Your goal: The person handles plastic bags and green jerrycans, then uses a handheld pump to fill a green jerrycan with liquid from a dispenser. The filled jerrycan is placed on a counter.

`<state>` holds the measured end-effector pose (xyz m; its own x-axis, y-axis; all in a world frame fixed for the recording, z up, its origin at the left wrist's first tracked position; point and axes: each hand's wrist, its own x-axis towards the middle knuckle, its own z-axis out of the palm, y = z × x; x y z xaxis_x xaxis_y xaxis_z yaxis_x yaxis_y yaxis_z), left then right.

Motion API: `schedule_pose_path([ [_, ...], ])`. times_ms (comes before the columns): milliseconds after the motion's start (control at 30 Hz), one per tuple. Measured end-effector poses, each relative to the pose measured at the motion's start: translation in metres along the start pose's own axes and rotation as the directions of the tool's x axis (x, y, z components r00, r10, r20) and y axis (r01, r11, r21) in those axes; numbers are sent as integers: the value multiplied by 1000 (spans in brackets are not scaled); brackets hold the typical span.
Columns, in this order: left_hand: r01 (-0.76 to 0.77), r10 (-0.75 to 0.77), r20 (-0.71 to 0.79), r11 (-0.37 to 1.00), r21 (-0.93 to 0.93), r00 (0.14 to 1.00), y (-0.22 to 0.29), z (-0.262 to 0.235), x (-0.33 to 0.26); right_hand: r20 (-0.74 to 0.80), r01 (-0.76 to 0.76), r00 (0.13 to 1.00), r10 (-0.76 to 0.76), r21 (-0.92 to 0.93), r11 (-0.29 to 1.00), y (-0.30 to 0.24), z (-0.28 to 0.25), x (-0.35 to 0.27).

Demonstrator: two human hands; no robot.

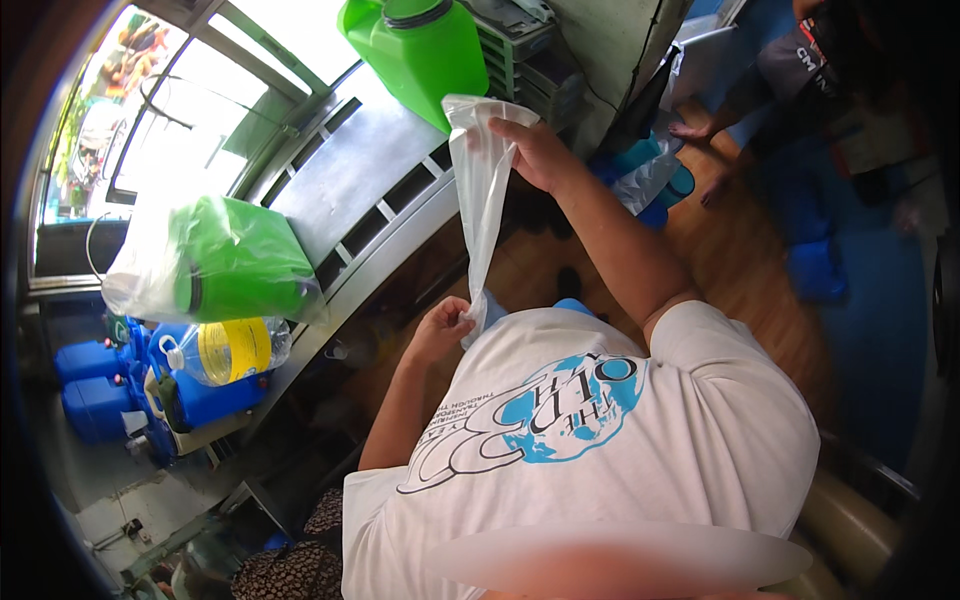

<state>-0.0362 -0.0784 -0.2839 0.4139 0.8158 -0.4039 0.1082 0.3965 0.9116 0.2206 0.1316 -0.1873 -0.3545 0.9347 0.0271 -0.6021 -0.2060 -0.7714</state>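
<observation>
A long clear plastic bag [478, 200] is stretched between my two hands in front of my chest. My right hand [533, 152], raised beside the green jug, is closed on its wide upper end. Lower down, my left hand [440, 328] pinches the bunched lower part close to my shirt. Just behind the upper end stands a bright green plastic jug [420, 60] with a dark-rimmed neck. To the left, another green jug [255, 255] lies on its side, wrapped in clear plastic, on the metal counter.
The slatted metal counter [345, 185] runs along the window. Below the wrapped jug are a clear bottle [235, 350] with a yellow label and several blue containers [90, 400]. At the upper right, another person's hand [692, 132] is near a teal container [640, 160]; wooden flooring [730, 235] lies below.
</observation>
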Motion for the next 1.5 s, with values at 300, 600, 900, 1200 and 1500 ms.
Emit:
schedule_pose_path([
  [300, 12, 9, -43, 888, 459, 999, -23, -13, -22, -136, -21, 991, -8, -209, 978, 4, 10, -42],
  [600, 71, -158, 118, 841, 537, 980, -108, 9, -5, -40, -55, 998, 44, -347, 936, -48, -35, -66],
  [900, -36, 35, -15, 991, -130, 999, -65, 19, 40, -265, -551, 808, 526, -655, 518, 69, -98, -129],
  [1200, -119, 241, 189, 860, -496, 952, 70, 43, 31, 109, 28, 930, 350, -973, 230, 84, -42, -124],
  [1500, -286, 279, -138, 958, -31, 950, 92, 4, 44, 226, -410, 829, 511, -376, 831, 37, -7, -86],
])
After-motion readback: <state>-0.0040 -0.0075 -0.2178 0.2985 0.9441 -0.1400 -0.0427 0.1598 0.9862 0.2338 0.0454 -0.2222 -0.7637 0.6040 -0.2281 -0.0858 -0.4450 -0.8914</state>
